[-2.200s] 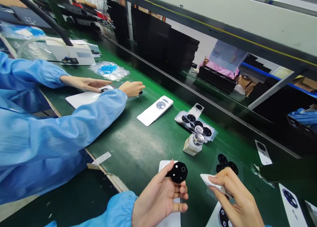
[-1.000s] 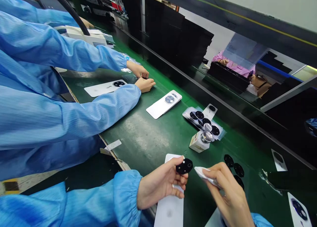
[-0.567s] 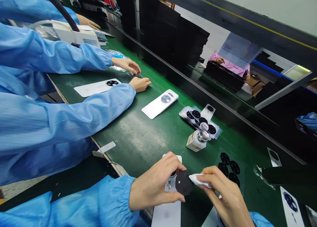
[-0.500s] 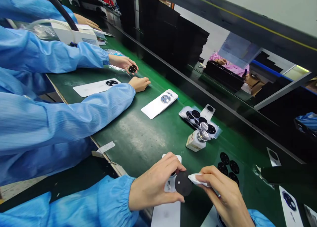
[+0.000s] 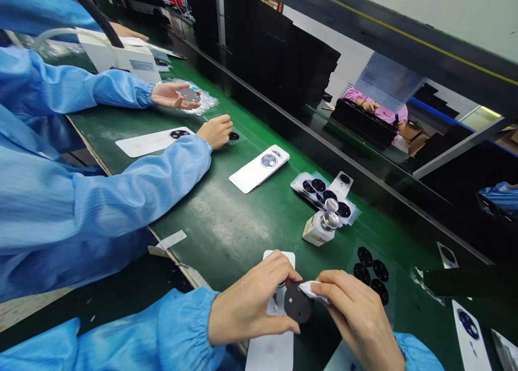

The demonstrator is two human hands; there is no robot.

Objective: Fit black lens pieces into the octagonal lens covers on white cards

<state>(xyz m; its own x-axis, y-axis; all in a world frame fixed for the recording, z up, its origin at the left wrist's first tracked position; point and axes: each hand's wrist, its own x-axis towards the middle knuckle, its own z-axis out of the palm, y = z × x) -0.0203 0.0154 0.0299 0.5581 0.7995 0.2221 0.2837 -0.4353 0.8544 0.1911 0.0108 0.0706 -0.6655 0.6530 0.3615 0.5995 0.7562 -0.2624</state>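
Note:
My left hand (image 5: pixel 254 301) grips a round dark camera lens cover (image 5: pixel 298 303) by its edge, between thumb and fingers. Small holes show in its matt face. My right hand (image 5: pixel 358 311) pinches a folded white wipe (image 5: pixel 311 289), which touches the cover's upper right rim. Below the cover lies a white phone back panel (image 5: pixel 272 348), partly hidden by my left hand. Another pale panel (image 5: pixel 339 358) shows under my right wrist. To the right, several black lens covers (image 5: pixel 380 270) rest on a clear sheet.
A white dispenser bottle (image 5: pixel 319 229) with a metal top stands beyond my hands, beside stacked lens covers (image 5: pixel 318 185). Other white panels (image 5: pixel 253 174) lie along the green bench (image 5: pixel 210 214). At the left, a co-worker's hands (image 5: pixel 216 131) handle similar parts; a blue sleeve (image 5: pixel 154 182) reaches over the bench.
My right hand has moved slightly left, bringing the wipe onto the cover's upper rim. The co-worker's hands have shifted left; one now has a grey disc on its open palm.

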